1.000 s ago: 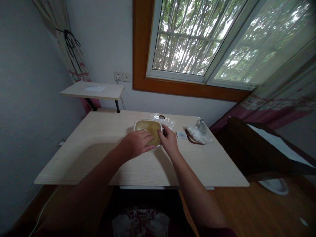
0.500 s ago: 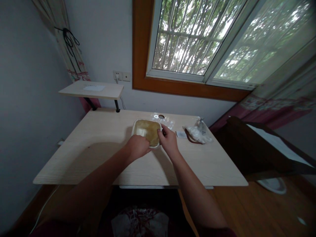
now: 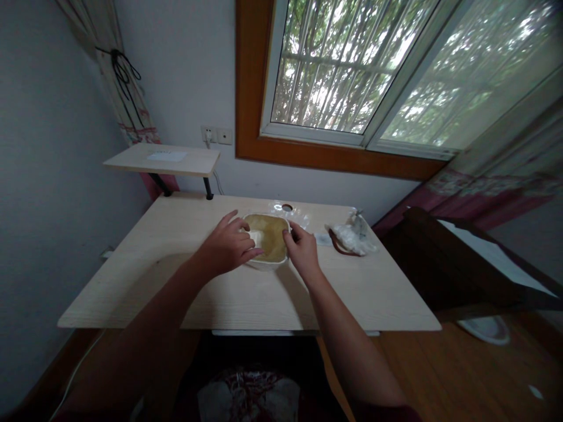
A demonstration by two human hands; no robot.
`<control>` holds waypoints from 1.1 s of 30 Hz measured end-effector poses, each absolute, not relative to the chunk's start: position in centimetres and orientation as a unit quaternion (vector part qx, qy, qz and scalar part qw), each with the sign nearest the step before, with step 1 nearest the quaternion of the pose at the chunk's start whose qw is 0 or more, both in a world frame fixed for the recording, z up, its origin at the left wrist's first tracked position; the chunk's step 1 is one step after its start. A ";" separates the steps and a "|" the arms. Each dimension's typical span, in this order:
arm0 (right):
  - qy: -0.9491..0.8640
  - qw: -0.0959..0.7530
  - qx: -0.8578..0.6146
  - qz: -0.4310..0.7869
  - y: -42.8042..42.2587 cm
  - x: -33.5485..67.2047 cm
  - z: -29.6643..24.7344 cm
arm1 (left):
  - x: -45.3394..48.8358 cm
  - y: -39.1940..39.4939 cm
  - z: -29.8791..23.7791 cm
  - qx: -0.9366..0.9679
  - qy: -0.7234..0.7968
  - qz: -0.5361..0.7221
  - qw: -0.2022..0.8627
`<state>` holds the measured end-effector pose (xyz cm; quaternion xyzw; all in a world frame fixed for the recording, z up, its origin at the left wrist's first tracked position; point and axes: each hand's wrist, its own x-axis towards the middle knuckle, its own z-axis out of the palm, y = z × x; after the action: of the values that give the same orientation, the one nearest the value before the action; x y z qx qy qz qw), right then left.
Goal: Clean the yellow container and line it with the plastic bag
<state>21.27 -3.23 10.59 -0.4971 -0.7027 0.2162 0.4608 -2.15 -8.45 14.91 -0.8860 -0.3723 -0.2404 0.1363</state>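
A squarish container [image 3: 271,237] with a white rim and a yellowish-brown inside is tilted toward me over the middle of the desk. My right hand [image 3: 302,249] grips its right side, thumb on the rim and fingers behind. At the left side is my left hand [image 3: 229,243], its fingers spread apart and the thumb reaching over the near-left part of the container. Whether those fingers touch the rim I cannot tell. A pale shiny patch shows inside, close to the left fingertips.
On the pale wooden desk [image 3: 365,293], a clear plastic bag with white contents [image 3: 354,237] lies right, beside a brown strap [image 3: 338,246]. Clear plastic [image 3: 301,217] lies behind the container. A raised shelf [image 3: 193,164] bearing paper stands back left.
My left hand has moved left and up from the container's near edge to its left side, and its fingers have spread. The container has shifted slightly right; my right hand keeps its grip.
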 end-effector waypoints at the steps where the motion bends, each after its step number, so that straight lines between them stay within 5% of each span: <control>1: -0.704 0.460 -0.497 0.215 -3.2 21.3 10.6 | -2.7 -8.3 14.9 -0.880 -0.378 -0.251 0.140; 9: -0.705 0.460 -0.498 0.210 -3.2 21.2 10.5 | -4.3 -7.4 13.1 -0.782 -0.479 -0.380 0.117; 14: -0.699 0.463 -0.504 0.209 -3.1 21.1 10.6 | -3.7 -7.1 10.9 -0.679 -0.523 -0.508 -0.083; 20: -0.654 0.467 -0.529 0.274 -1.7 21.2 10.7 | -3.4 -6.9 7.8 -0.628 -0.514 -0.521 -0.265; 33: -0.635 0.457 -0.523 0.339 0.1 22.0 9.4 | -3.1 -6.7 4.7 -0.716 -0.538 -0.418 -0.154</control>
<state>22.03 0.13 9.40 -0.5227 -0.6350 0.3390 0.4568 -3.07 -6.72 4.72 -0.7157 -0.5381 -0.4177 -0.1538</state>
